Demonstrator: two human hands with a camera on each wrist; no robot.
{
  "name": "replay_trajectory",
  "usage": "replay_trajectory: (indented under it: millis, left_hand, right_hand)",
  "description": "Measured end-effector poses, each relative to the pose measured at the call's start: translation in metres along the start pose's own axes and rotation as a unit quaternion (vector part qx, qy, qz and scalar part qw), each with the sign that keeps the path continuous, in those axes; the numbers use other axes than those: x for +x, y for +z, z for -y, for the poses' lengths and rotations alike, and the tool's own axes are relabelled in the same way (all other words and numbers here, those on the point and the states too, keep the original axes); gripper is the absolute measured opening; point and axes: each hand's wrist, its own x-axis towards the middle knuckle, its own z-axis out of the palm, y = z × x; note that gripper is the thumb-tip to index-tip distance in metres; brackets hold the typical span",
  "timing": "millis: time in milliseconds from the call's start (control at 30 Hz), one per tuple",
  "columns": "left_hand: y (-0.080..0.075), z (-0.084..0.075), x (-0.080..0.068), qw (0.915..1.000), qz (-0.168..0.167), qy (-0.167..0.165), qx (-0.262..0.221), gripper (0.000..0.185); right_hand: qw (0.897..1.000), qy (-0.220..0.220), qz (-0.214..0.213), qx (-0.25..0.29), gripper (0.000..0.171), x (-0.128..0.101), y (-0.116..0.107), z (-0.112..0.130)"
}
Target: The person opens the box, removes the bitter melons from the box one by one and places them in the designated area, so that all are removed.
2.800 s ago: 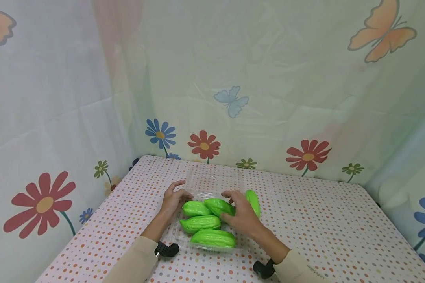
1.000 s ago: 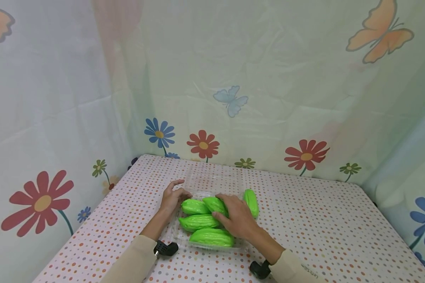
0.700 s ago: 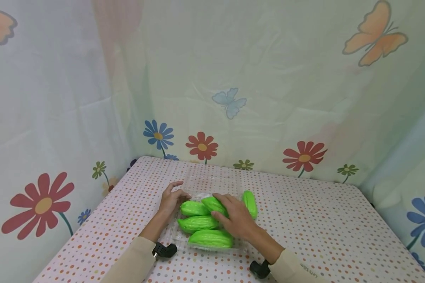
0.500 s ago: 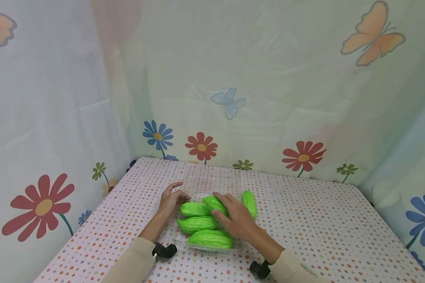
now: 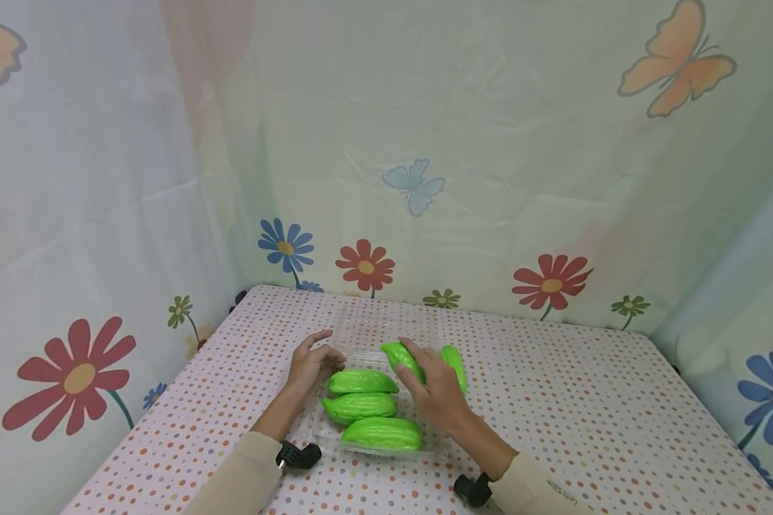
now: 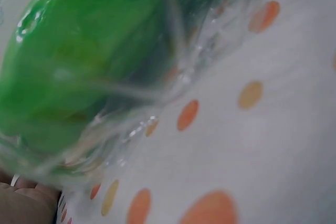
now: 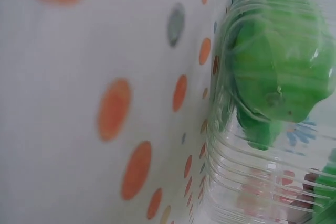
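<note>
step: I lift 1 green gourd (image 5: 402, 357) w/ R hand (image 5: 435, 390), pinching it | L hand (image 5: 310, 365) spread, steadies clear tray (image 5: 335, 436) | next: I think set it down softly

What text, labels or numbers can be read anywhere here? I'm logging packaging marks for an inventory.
None can be read. The clear plastic tray, the green gourds and the dotted tablecloth bear no print. A faint mark on the right sleeve cuff is too small and blurred to read.
</note>
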Motion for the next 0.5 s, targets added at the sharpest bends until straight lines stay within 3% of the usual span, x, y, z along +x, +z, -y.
replay_trajectory:
  millis: [500]
  left_hand:
    - [-0.0006,0.0023,0.0020,1.0000,-0.004,-0.001,0.001,0.055]
  right_hand:
    - [0.994,0.036,-0.087,0.051,0.045,0.0092,-0.0080,-0.0101]
